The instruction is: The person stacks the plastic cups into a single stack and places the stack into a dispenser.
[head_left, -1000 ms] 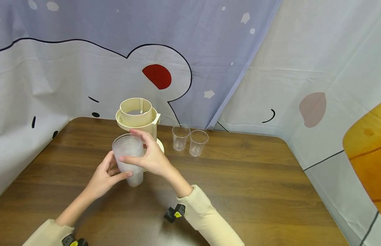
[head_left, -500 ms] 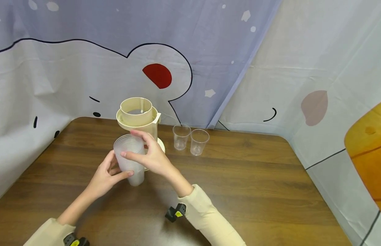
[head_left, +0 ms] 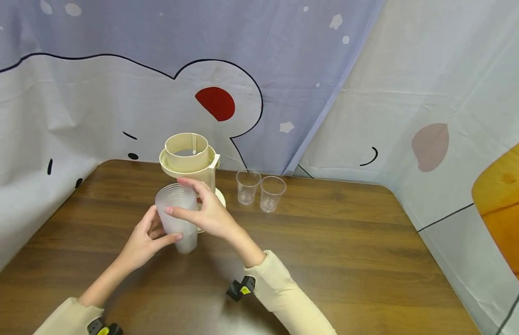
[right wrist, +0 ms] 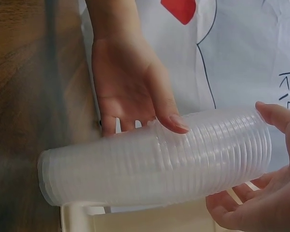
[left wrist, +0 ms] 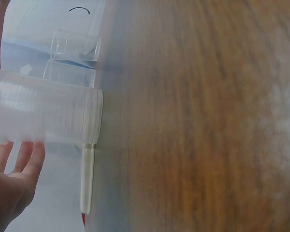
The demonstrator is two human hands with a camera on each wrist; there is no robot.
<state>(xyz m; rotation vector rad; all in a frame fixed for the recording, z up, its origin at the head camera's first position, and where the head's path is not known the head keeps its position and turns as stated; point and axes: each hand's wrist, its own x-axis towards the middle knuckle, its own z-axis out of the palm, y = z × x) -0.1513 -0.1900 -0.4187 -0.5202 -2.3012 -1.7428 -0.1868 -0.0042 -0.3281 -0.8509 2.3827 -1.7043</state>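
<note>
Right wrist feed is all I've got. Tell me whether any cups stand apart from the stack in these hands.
Observer: Yes, the head view shows two: a far clear plastic cup and a slightly nearer clear plastic cup, both upright on the wooden table.

Operator: Now describe the top of that cream thing behind the stack of clear plastic cups.

Observer: In the head view it is a cream plastic stand, and its top is an open ring inside a wider collar.

Operator: Place those separate cups against the stand for me.

Observer: In the head view they are side by side to the right of it.
</note>
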